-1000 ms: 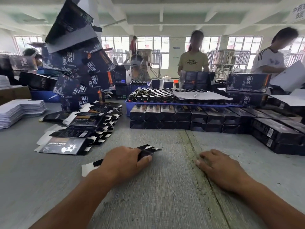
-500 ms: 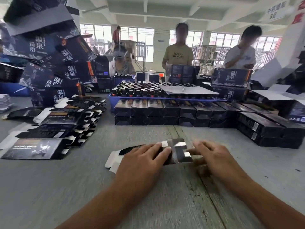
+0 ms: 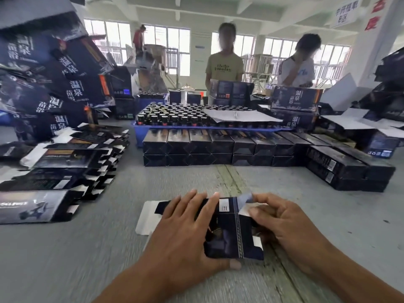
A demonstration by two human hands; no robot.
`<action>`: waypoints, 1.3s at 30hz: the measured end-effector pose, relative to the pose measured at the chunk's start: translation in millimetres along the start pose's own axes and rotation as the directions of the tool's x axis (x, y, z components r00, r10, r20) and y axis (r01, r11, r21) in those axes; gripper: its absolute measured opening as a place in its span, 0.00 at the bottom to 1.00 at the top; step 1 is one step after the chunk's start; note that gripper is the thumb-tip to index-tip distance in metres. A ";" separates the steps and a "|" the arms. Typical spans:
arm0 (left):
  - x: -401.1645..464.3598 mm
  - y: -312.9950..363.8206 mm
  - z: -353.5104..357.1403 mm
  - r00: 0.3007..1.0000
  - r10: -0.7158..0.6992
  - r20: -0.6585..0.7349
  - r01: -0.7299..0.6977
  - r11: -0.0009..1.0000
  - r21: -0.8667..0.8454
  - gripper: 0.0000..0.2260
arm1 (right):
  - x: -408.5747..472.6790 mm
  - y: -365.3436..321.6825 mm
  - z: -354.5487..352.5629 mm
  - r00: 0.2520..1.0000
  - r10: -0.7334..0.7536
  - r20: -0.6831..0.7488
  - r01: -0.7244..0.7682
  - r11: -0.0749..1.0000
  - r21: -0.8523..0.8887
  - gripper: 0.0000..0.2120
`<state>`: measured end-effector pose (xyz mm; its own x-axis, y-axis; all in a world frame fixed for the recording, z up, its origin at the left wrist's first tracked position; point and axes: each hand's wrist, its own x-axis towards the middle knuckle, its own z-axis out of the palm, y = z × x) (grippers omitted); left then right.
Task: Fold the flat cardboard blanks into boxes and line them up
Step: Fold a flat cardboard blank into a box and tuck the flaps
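A dark blue cardboard blank [image 3: 231,232] with white inner flaps lies on the grey table just in front of me. My left hand [image 3: 185,235] covers its left half, fingers spread on top and thumb under its near edge. My right hand [image 3: 284,226] grips the blank's right end, with curled fingers on a white flap. A spread pile of flat blanks [image 3: 65,162] lies to the left. Folded dark boxes [image 3: 218,149] stand lined up in two layers beyond, and the row turns toward me at the right [image 3: 349,169].
A blue crate of dark bottles [image 3: 185,119] sits behind the box row, with a white sheet on it. Large printed cartons [image 3: 54,73] are heaped at far left and more stand at right [image 3: 295,101]. Two people stand across the table.
The blank has come from the left to the middle, closer to me. My right hand left the bare table and took hold of the blank's right end. The view has turned right.
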<state>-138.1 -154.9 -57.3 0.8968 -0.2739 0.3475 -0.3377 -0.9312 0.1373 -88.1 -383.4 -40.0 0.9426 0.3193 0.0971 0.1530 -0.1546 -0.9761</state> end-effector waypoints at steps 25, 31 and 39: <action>-0.8 13.9 -19.0 0.958 0.033 -0.286 0.021 0.983 0.184 0.40 | 3.3 -2.5 9.7 0.996 -0.058 0.067 0.071 0.977 -0.203 0.10; 1.5 12.0 -17.6 0.910 0.110 -0.400 -0.052 0.987 0.152 0.38 | 2.1 -1.9 14.8 0.988 -0.147 0.042 0.152 0.965 -0.215 0.11; 4.8 15.7 -20.8 0.830 0.164 -0.534 -0.151 0.986 0.068 0.38 | -5.8 -14.4 12.2 0.941 -0.336 -0.048 0.321 0.927 -0.197 0.16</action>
<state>-145.1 -165.8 -34.2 0.5360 -0.2512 0.8060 -0.4490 -0.8933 0.0202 -99.4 -371.7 -28.9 0.8498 0.3071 0.4285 0.5023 -0.2250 -0.8349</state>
